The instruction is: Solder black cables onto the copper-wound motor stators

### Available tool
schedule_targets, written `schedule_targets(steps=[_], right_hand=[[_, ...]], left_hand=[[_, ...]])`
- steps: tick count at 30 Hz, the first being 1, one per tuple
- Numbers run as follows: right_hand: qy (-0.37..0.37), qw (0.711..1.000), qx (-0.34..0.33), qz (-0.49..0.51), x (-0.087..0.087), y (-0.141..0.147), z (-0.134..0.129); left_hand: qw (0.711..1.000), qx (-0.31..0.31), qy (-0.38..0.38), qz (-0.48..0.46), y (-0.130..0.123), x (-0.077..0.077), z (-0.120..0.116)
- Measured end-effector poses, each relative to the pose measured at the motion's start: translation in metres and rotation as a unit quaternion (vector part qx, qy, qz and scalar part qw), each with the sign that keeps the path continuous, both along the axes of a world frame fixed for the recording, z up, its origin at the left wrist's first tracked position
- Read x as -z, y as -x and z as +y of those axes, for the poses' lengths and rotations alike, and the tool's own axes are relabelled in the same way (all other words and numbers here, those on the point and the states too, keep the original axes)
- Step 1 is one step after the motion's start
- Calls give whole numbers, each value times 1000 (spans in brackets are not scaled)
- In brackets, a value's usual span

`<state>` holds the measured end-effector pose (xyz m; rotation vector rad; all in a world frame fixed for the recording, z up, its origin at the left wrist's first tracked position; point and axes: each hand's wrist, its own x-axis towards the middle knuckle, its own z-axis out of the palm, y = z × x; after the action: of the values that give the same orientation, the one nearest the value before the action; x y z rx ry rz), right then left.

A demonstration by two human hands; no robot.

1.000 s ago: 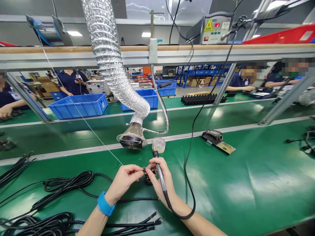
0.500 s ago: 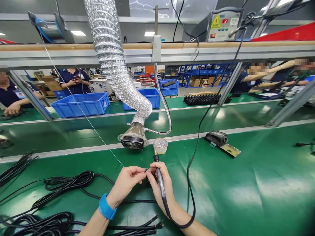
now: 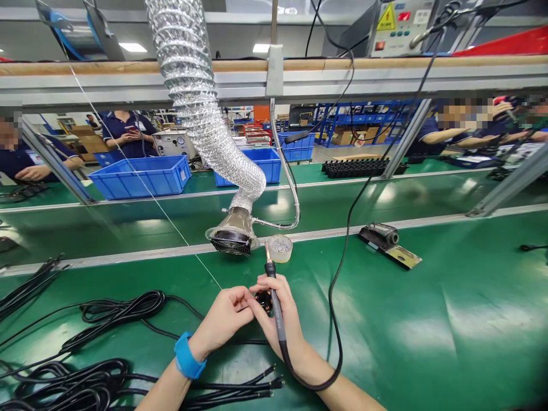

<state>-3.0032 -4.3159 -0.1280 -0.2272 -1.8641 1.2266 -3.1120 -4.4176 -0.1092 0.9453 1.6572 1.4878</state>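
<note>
Head view: right hand [image 3: 291, 319] has its grip wrapped on soldering iron [image 3: 278, 314], tip pointing away, near round tub [image 3: 281, 257]. Left hand [image 3: 226, 317], blue wristband [image 3: 189, 357] at its wrist, has thumb and fingertips pressed together, meeting the right thumb — cannot tell what's pinched. Small round black part [image 3: 264, 301] sits at the right hand's fingers, partly covered. Thin wire [image 3: 188, 246] slants down to left hand; black cables [image 3: 128, 306] on green surface [image 3: 385, 319].
</note>
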Motion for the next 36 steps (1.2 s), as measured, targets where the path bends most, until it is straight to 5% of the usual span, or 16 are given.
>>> schedule_targets(steps=[8,14,19,36], right_hand=[[-85,996,-27,-6,-1,-2,-1],[-87,996,3,-6,0,-5,5],[-83,996,-7,-7,3,-3,8],[-44,998,23,-24,5,0,17]], left_hand=[[1000,21,2,17,-3,0,0],[993,16,26,114,9,-11,-7],[997,61,47,15,11,-12,-9],[991,-111,41,70,18,3,6]])
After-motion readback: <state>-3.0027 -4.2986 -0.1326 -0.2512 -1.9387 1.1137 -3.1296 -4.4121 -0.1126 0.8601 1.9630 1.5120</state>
